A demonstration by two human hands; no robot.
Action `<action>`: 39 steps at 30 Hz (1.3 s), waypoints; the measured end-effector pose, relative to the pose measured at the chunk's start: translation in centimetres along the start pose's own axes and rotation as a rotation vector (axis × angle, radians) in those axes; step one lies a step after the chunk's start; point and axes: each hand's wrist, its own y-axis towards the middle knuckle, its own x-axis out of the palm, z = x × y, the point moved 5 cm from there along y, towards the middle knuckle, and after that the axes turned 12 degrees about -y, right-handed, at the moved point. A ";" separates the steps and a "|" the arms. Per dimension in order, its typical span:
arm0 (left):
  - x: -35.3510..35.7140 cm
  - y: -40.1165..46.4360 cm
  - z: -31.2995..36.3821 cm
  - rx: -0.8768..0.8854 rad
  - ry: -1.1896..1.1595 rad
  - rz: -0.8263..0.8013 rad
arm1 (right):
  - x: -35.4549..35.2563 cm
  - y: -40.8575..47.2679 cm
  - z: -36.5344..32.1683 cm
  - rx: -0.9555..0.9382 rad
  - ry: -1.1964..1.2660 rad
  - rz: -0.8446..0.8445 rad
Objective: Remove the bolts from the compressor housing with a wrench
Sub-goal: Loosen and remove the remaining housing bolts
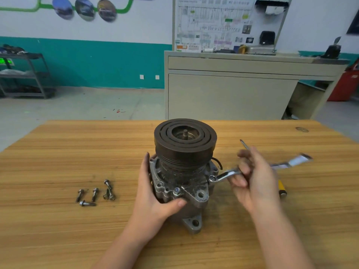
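Observation:
A grey metal compressor (182,171) with a dark ribbed pulley on top stands upright on the wooden table (58,220). My left hand (155,199) grips the housing's left and front side, thumb under a bolt (176,190) still seated in the front flange. A silver wrench (225,174) sits with its ring end on a bolt (212,178) at the housing's right flange. My right hand (252,179) holds the wrench shaft; the hand and the wrench's far end are motion-blurred. Several removed bolts (95,194) lie loose on the table to the left.
A screwdriver with a yellow handle (281,188) lies on the table behind my right hand, its tip pointing away. A beige cabinet (229,94) with a wiring board stands beyond the table, a metal shelf rack (25,74) at the far left.

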 end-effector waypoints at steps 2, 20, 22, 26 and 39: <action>-0.1 0.1 0.2 -0.003 -0.005 -0.019 | 1.1 1.6 0.0 0.158 -0.071 -0.209; 0.0 -0.6 1.0 0.047 -0.008 0.061 | -0.9 -8.1 -0.5 -0.848 -0.377 0.258; 0.0 -0.6 0.9 0.034 -0.017 0.059 | -0.2 -8.8 -0.4 -0.932 -0.514 0.281; 0.2 -0.4 0.8 0.048 -0.025 0.046 | -0.2 -8.1 -0.3 -0.844 -0.372 0.194; 0.4 -0.6 0.4 -0.019 -0.068 -0.083 | 3.0 2.8 -0.7 0.245 0.283 -0.345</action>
